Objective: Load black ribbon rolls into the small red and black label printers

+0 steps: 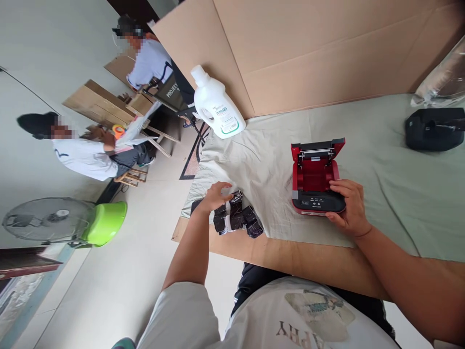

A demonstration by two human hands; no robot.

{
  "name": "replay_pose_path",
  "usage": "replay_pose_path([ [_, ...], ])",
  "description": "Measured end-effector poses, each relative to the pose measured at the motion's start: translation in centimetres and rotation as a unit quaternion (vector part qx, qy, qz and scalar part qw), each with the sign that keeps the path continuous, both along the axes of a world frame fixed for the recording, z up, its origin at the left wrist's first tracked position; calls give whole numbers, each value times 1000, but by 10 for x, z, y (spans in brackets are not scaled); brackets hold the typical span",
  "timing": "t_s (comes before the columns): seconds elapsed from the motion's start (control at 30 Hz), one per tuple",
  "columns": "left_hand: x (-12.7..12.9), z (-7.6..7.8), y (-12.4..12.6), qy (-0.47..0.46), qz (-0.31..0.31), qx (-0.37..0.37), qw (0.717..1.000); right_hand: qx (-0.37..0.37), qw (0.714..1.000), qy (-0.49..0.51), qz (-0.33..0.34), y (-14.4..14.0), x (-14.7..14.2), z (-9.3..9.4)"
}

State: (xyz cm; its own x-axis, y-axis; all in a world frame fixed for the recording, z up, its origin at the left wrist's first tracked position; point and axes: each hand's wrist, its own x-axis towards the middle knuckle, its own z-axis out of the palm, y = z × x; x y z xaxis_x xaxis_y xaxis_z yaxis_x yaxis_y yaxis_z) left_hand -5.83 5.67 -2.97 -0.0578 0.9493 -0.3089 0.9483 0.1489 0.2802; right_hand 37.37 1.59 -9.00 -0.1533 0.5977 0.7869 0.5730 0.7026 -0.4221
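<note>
The right hand (pixel 348 206) rests on the front of an open red label printer (pixel 315 180); the left hand (pixel 215 196) touches black-wrapped rolls (pixel 237 217) on the cloth-covered counter (pixel 381 165).

A wooden table (pixel 290 261) carries a pale green cloth (pixel 381 184). On it lie a red label printer (pixel 315 179), black-wrapped rolls (pixel 236 215) near the left edge, a white detergent bottle (pixel 216 104) at the far-left corner, and a black device (pixel 434 128) at the right.
</note>
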Motion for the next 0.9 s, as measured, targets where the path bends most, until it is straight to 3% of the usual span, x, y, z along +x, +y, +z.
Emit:
replay_pose_path([
  [0.13, 36, -3, 2, 29, -51, -3, 998, 9, 1000, 4, 7, 0, 0, 1],
  [0.23, 63, 19, -4, -114, -91, -19, 989, 3, 1000, 6, 11, 0, -1, 0],
  [0.27, 73, 33, -7, -203, -121, -44, 971, 2, 1000, 7, 12, 0, -1, -1],
  [0.33, 94, 64, -13, -365, -221, -126, 896, 1, 1000, 11, 12, 0, -2, -2],
  [0.4, 123, 89, -14, -425, -339, -206, 814, -1, 1000, 13, 9, 0, -2, -2],
  [0.43, 139, 96, -12, -430, -376, -217, 791, -2, 1000, 13, 8, 0, -2, -2],
  [0.5, 174, 97, -2, -419, -390, -160, 804, -3, 1000, 13, 7, 0, -3, -2],
  [0.57, 209, 83, 12, -364, -362, -51, 857, -2, 1000, 15, 10, -1, -3, -2],
  [0.67, 249, 57, 30, -179, -346, 42, 920, 0, 1000, 25, 9, -2, -3, -2],
  [0.77, 270, 45, 38, 1, -366, 44, 929, -4, 1000, 25, 3, -2, -4, -1],
  [0.9, 275, 47, 39, 67, -377, 33, 923, 8, 1000, 6, 6, -4, -4, 2],
])
